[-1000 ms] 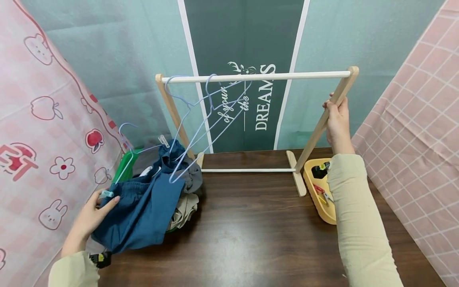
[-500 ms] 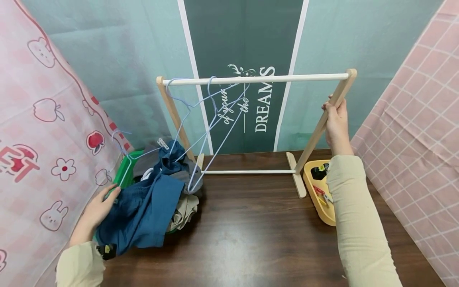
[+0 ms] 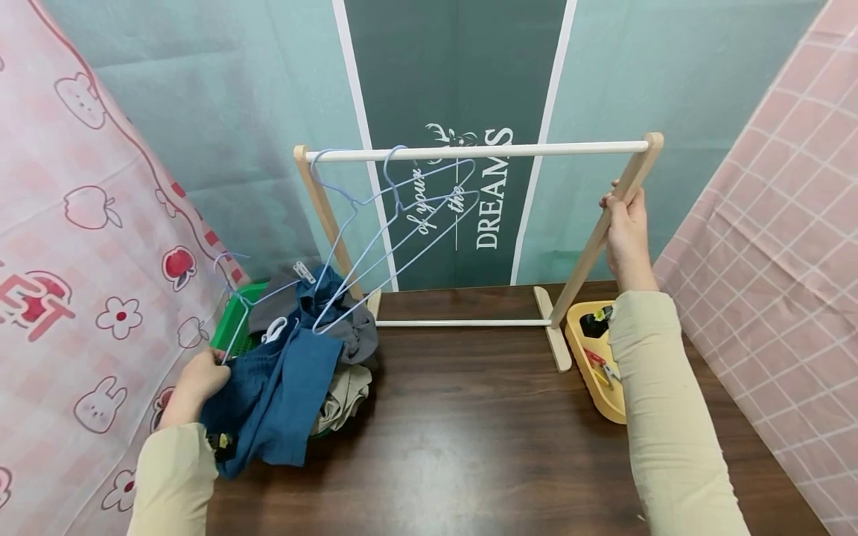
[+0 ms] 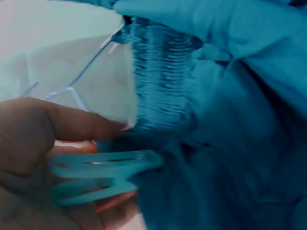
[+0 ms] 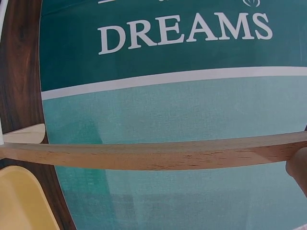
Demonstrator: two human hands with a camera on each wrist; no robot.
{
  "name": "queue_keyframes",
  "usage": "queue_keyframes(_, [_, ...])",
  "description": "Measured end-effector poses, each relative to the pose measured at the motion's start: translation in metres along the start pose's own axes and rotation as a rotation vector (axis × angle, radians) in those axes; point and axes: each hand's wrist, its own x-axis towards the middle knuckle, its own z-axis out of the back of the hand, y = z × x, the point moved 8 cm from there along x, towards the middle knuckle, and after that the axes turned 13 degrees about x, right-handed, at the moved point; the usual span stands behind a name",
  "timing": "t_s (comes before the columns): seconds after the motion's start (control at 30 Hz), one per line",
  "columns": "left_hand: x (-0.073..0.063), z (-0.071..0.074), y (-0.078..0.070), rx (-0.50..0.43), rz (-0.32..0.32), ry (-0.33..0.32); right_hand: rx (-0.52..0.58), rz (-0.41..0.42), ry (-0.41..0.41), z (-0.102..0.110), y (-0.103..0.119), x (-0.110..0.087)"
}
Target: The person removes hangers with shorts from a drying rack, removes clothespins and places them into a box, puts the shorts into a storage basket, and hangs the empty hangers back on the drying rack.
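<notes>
My left hand [image 3: 204, 377] pinches the elastic waistband corner of dark blue pants [image 3: 288, 406]. In the left wrist view my thumb lies along that corner, and a teal clothespin [image 4: 108, 165] is clipped onto the cloth beside it. A pale blue wire hanger [image 3: 246, 301] runs along the waistband, its hook loose above the pile. At its other end sits a white clothespin [image 3: 304, 272]. My right hand [image 3: 628, 232] grips the right wooden post [image 3: 590, 257] of a small clothes rack; in the right wrist view only part of that hand shows at the edge.
Two bare wire hangers [image 3: 397, 201] hang from the rack's white rail [image 3: 516, 150]. Grey and beige clothes [image 3: 345, 391] fill a green basket [image 3: 231, 318] under the pants. Beyond the right post stands a yellow tray [image 3: 611, 414] with several clothespins [image 3: 602, 362]. Curtains close in both sides.
My left hand has shifted right along with the pants' waistband corner, now covering the teal clothespin in the head view. One bare hanger has swung on the rail. The right hand still holds the post.
</notes>
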Motion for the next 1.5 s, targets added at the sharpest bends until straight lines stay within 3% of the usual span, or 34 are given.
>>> queue_keyframes(0.23, [-0.001,0.002,0.000,0.093,0.150,-0.140,-0.011,-0.008,-0.004,0.000,-0.003,0.000])
queue_keyframes(0.37, [-0.004,0.008,-0.004,0.101,0.164,-0.242,-0.013,-0.011,0.009,-0.001,-0.005,0.001])
queue_keyframes(0.53, [-0.009,0.018,-0.003,0.044,0.202,-0.353,0.000,-0.012,0.016,-0.001,-0.005,0.002])
queue_keyframes(0.73, [-0.015,0.027,0.010,-0.095,0.288,-0.421,0.003,-0.018,0.014,0.000,-0.004,0.001])
queue_keyframes(0.97, [-0.024,0.038,0.030,-0.358,0.425,-0.491,0.001,-0.009,0.005,0.000,-0.001,0.000])
queue_keyframes(1.13, [-0.038,0.051,0.037,-0.500,0.495,-0.613,-0.003,-0.004,0.007,0.001,0.000,0.000])
queue_keyframes(1.23, [-0.044,0.061,0.038,-0.527,0.486,-0.725,0.000,-0.003,0.006,0.001,0.000,0.000])
queue_keyframes(1.37, [-0.051,0.072,0.036,-0.518,0.416,-0.873,0.009,-0.005,0.008,0.001,0.000,0.000])
queue_keyframes(1.5, [-0.055,0.077,0.035,-0.453,0.381,-0.924,0.003,-0.007,0.004,0.002,0.000,-0.001])
